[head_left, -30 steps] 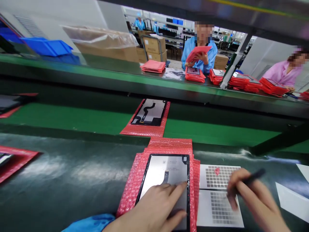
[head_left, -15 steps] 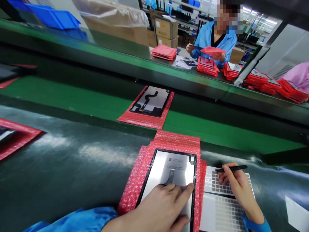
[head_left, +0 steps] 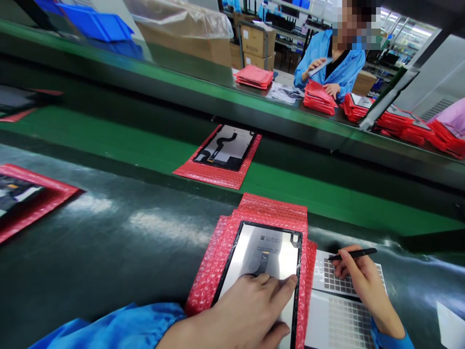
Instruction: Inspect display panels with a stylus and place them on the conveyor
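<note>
My left hand [head_left: 254, 305] lies over a tablet screen panel [head_left: 279, 261], fingers extended and the index fingertip at the panel's right black edge. The panel lies silver back up, with a short dark ribbon cable [head_left: 263, 264] partly hidden by the hand. Beneath it are several red bubble-wrap pouches [head_left: 207, 271]. To the right, my right hand [head_left: 359, 276] is closed around black tweezers [head_left: 358, 253], whose tip points left over a sheet of small grey square stickers [head_left: 332, 278]. A second sticker sheet [head_left: 345, 320] lies nearer me.
Beyond the bench, another panel [head_left: 232, 145] rests on a red pouch on the green conveyor belt [head_left: 145, 140]. More panels on red pouches sit at left. Across the belt, a co-worker in blue [head_left: 308, 53] handles things beside red pouch stacks [head_left: 319, 99]. White paper [head_left: 450, 322] lies at right.
The view has shifted slightly, while both hands keep nearly the same pose. On the belt, the panel has drifted left relative to the bench. The co-worker's raised red pouch is lowered onto the stack.
</note>
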The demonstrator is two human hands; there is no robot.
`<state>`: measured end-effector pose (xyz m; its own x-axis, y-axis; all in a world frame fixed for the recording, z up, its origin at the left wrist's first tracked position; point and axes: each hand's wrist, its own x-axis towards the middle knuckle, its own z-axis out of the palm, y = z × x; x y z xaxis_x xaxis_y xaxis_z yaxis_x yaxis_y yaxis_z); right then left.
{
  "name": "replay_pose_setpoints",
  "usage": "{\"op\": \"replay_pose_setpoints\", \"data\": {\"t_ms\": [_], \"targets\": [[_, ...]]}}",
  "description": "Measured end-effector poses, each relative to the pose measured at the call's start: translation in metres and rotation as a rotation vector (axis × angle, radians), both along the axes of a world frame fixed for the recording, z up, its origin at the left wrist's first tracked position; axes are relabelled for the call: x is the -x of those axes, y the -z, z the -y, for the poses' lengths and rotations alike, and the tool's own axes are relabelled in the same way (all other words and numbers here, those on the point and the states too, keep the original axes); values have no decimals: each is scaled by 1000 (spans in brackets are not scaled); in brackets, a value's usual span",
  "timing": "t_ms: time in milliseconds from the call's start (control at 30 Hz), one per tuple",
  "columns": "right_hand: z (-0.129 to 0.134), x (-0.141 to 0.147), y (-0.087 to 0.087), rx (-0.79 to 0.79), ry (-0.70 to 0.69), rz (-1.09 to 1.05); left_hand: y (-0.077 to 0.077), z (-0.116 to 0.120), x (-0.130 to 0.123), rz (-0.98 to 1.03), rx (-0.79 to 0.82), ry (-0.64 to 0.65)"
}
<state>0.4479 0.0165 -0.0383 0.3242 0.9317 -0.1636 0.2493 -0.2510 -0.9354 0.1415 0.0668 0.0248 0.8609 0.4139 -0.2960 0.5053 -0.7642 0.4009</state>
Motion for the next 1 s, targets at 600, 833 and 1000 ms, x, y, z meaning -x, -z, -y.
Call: {"op": "replay_pose_setpoints", "data": {"t_ms": [600,833,1000], "targets": [[5,67,0,-148,-76,-462,21,2,5,200,-260,123],[8,84,9,-121,-95,-520,26,2,6,211,-313,145],[10,80,11,-110,-124,-497,25,2,7,246,-309,148]]}}
